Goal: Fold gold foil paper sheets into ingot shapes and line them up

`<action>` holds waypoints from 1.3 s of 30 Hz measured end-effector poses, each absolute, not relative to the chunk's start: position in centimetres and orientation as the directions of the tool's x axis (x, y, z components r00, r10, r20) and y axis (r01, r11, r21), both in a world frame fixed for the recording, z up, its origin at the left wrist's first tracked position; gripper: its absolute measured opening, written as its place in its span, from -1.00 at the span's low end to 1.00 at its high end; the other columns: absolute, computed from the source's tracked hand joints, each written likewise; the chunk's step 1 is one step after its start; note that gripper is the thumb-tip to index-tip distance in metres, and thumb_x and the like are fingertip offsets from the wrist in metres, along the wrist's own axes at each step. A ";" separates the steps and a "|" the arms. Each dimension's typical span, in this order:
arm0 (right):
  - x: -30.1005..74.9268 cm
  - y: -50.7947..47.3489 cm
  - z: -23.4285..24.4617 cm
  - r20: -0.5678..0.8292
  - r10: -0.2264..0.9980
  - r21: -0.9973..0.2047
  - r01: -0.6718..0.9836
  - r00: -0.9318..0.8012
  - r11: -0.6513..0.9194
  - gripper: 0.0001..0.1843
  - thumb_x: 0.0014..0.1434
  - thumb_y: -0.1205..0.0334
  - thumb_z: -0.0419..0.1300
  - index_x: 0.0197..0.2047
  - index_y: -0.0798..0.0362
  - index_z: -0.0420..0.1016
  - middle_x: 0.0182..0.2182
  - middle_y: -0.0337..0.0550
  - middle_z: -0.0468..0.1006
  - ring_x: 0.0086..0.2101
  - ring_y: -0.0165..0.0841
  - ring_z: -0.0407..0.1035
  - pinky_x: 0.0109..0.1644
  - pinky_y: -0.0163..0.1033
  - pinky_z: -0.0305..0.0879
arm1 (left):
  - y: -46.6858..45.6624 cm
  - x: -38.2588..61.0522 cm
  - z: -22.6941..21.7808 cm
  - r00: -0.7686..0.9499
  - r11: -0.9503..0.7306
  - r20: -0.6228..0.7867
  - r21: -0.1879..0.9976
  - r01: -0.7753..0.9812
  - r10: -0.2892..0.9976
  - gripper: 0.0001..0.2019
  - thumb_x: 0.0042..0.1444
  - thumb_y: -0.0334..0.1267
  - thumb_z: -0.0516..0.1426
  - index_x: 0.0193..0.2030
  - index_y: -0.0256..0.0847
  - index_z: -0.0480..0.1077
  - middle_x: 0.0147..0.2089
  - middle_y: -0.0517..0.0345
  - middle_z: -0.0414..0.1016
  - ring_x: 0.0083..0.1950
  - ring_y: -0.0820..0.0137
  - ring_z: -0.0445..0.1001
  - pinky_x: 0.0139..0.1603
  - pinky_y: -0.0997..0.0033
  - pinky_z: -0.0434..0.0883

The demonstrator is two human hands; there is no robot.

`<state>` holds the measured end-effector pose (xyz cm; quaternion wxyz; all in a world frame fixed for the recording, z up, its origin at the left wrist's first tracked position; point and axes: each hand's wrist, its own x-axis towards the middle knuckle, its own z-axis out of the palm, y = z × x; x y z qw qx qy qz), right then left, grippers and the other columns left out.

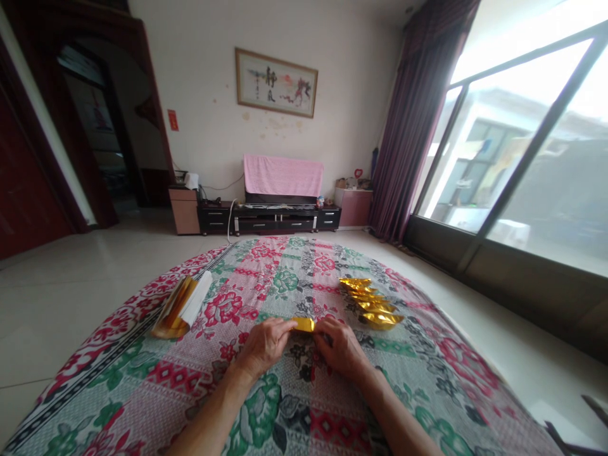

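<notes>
Between my two hands is a small folded piece of gold foil paper [303, 325], held just above the flowered tablecloth. My left hand [267, 342] is closed, pinching its left end. At the other end, my right hand [339, 344] grips it with thumb and fingers together. To the right stands a row of several folded gold paper ingots [373, 304], apart from my right hand. On the left lies a stack of gold and white paper sheets [183, 307], loosely curled. My fingertips partly hide the ends of the folded piece.
A round table with a patterned tablecloth [259, 405] spreads out under my arms. Beyond it, a low black TV cabinet [275, 221] stands against the wall, with a pink cloth [284, 175] draped above. Large windows and a purple curtain [413, 126] are at the right.
</notes>
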<state>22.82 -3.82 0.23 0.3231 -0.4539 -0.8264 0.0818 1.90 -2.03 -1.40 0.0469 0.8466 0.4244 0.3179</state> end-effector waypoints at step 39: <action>21.7 -2.4 -0.2 0.421 0.887 -0.494 0.771 -0.191 0.401 -0.79 0.04 0.37 0.04 -0.29 0.04 0.46 -0.40 -0.18 0.50 -0.43 -0.40 0.34 -0.34 -0.37 0.15 | 1.2 1.7 -0.2 0.247 -0.233 0.084 0.700 0.675 0.965 -0.67 -0.15 -0.25 0.12 -0.18 -0.20 0.49 -0.50 0.27 0.45 -0.47 0.49 0.36 -0.45 0.57 0.23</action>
